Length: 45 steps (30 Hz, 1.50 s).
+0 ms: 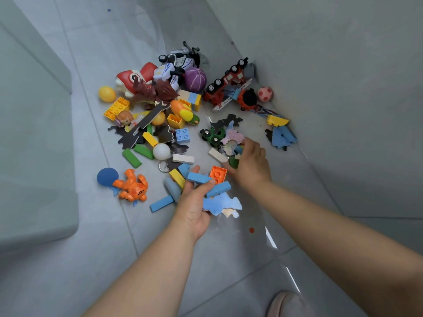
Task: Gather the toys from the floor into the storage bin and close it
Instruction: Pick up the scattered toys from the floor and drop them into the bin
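Blue block (198,178), pinched by left hand (194,202), lies crosswise.

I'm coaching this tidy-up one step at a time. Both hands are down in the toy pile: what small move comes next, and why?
Probably close the right hand fully on the puzzle pieces under it and lift. The left hand grips blue blocks, so it looks full, and most toys lie on the floor.

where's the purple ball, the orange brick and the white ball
purple ball (195,79): head view, middle of its lined surface
orange brick (218,174): head view, its studded top
white ball (161,151): head view, centre of the ball
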Tool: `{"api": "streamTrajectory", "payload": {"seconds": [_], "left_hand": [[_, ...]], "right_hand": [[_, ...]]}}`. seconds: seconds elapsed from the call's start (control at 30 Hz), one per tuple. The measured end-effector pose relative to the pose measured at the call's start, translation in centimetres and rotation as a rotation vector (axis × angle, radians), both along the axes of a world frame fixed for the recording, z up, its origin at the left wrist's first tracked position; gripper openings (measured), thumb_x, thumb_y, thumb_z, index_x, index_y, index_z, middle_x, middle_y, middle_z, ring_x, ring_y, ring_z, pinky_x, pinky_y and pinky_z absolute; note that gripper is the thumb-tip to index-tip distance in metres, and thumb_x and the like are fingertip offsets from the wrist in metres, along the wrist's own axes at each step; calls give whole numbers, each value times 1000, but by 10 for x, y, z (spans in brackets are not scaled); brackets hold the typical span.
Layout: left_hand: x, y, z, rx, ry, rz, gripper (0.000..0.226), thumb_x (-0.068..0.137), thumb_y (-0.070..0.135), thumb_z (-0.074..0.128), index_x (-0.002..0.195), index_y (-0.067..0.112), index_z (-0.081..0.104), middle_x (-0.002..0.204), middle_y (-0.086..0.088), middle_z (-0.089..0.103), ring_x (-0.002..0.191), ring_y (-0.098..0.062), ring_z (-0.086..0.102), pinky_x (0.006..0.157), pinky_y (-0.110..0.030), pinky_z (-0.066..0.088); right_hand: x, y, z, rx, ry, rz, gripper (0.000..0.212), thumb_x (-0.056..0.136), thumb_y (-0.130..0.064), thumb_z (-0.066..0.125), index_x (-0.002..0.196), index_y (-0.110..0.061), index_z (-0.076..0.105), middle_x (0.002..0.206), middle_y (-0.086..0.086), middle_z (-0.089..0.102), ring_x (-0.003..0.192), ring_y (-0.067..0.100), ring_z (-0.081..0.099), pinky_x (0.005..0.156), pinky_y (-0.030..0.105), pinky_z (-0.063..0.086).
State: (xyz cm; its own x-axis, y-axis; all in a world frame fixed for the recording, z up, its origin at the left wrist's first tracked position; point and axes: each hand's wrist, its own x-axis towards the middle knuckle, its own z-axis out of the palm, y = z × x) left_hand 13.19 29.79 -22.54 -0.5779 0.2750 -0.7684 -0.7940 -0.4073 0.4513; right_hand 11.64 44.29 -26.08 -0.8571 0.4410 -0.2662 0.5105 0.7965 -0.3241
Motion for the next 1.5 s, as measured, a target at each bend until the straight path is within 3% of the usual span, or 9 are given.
{"api": "streamTrajectory", "payload": {"seconds": [0.17,0.3,0.43,0.6,0.8,0.97,1.23,1.43,1.5], "left_hand": [[-2,-2,3,4,8,1,50,90,3,53,129,35,47,95,5,66,84,-14,63,72,-32,50],[-3,-2,6,0,20,-2,52,91,3,52,132,34,45,98,4,65,83,-14,63,69,-32,50],[-2,0,7,0,23,-6,55,91,2,52,135,33,43,101,4,64,85,-15,63,70,-32,51],[3,3,14,15,15,-23,57,90,1,52,136,34,43,103,1,64,86,-18,62,67,-32,53],[6,-5,20,16,33,-26,57,91,1,52,137,33,42,103,3,64,83,-15,63,65,-29,52],[1,-13,20,3,39,-4,55,91,0,52,134,33,43,97,2,65,77,-13,65,58,-23,55],[-3,-13,21,-24,44,33,54,90,0,53,133,31,43,97,1,65,79,-15,63,64,-30,51],[-5,-12,37,-30,65,121,54,90,-1,54,134,28,44,100,-2,64,77,-18,63,68,-32,50],[-10,-14,55,-4,91,162,53,90,1,54,134,28,43,104,-3,63,80,-18,62,66,-31,51]], "right_hand": [[15,12,-6,-41,87,78,34,90,-20,52,120,-6,42,124,13,45,113,29,40,78,36,40],[25,16,-1,-188,174,43,35,91,-15,53,124,-8,44,122,14,47,113,27,41,84,29,35],[32,18,1,-258,235,-44,27,92,-14,52,118,-9,47,113,14,51,107,24,46,74,19,28],[37,17,2,-223,88,35,45,90,-15,57,131,-10,41,130,12,47,118,27,41,96,31,36],[31,11,-1,-53,-15,138,55,97,-21,43,146,-19,21,139,10,37,123,30,34,96,37,36],[34,16,-8,-49,109,173,42,96,-17,45,138,-15,43,135,14,45,120,31,39,98,31,34],[30,1,24,-499,431,-224,36,93,-10,51,129,-14,53,107,2,55,96,10,52,76,-1,35],[23,-26,76,-1104,487,-501,30,93,-12,52,122,-12,60,91,-7,67,68,-4,61,54,10,46],[20,-34,102,-1276,531,-548,28,93,-10,51,118,-17,61,89,-7,71,71,0,65,54,13,48]]}}
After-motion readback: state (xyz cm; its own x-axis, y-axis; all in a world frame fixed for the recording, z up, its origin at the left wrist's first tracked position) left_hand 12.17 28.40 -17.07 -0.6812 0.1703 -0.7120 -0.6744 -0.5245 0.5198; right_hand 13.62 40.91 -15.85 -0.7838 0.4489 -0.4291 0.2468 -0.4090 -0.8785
